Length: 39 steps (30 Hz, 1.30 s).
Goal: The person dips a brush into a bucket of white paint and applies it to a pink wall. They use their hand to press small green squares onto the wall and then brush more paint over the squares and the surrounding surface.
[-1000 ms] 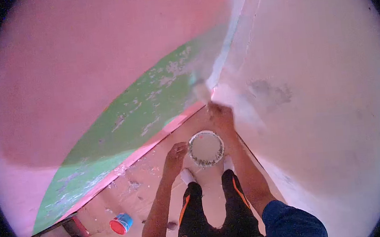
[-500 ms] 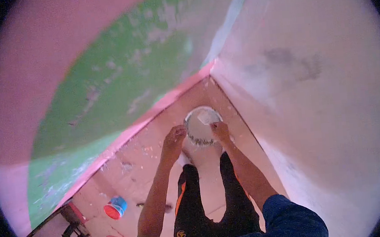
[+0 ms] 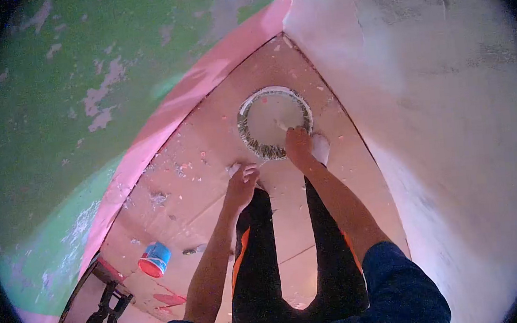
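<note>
A round bucket [image 3: 245,139] with a crusted rim stands on the floor near the corner, filled with a smooth, pale, putty-like mix [image 3: 269,112]. My right hand [image 3: 299,144] is closed over the bucket's near right side, on what looks like a putty knife [image 3: 282,125]. Only a short pale part of that tool shows, and its blade seems sunk in the mix. To the near left of the bucket, my left hand [image 3: 242,184] hovers with loosely bent fingers apart, nothing visible in it.
A blue and red paint bucket [image 3: 155,260] sits on the floor at left, with a small dark tool [image 3: 192,250] beside it. Flakes and smears dot the floor [image 3: 207,135]. A peeling green wall [image 3: 82,115] and a whitish wall [image 3: 446,133] meet ahead. A dark frame-like object [image 3: 120,300] stands lower left.
My view has tipped down, showing more floor. My left hand has drawn back from the bucket's left rim. The flat pale blade seen over the mix is now mostly hidden.
</note>
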Each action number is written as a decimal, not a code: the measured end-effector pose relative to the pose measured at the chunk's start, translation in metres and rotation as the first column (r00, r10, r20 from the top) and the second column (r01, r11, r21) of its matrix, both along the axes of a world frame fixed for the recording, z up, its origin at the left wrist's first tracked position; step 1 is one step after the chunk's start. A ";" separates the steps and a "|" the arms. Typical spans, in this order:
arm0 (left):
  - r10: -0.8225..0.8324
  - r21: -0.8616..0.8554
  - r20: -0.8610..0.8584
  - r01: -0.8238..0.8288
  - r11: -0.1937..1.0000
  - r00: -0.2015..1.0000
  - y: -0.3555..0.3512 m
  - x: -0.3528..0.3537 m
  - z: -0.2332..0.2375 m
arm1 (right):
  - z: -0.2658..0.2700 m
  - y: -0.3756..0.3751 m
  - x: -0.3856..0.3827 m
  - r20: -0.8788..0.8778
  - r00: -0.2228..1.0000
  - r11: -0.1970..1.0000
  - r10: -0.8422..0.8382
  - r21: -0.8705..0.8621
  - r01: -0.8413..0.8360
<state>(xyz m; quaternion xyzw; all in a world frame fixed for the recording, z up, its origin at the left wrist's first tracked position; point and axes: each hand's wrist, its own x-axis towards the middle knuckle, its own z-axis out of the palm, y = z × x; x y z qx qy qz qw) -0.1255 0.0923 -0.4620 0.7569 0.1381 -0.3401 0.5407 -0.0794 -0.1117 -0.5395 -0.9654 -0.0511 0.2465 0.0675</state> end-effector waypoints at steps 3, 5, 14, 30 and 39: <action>0.021 -0.013 0.053 -0.021 1.000 0.998 0.005 0.014 0.007 | 0.009 -0.020 -0.019 -0.072 0.934 0.921 -0.350 0.155 0.357; -0.009 0.032 -0.066 0.011 0.999 0.998 0.006 0.033 0.019 | 0.022 -0.041 -0.030 -0.017 0.898 0.804 -0.441 0.438 0.403; 0.059 -0.019 0.044 -0.058 0.998 0.997 -0.025 0.112 0.069 | 0.061 -0.051 0.096 -0.044 0.846 0.348 -0.531 0.899 0.265; 0.193 -0.106 0.059 -0.186 0.977 0.979 -0.029 0.107 0.098 | 0.249 -0.036 0.196 -0.364 0.717 0.034 -0.594 0.880 0.474; 0.202 -0.127 0.192 -0.180 0.975 0.960 -0.022 0.135 0.152 | 0.141 -0.008 0.191 0.025 0.763 0.362 -0.646 0.890 0.277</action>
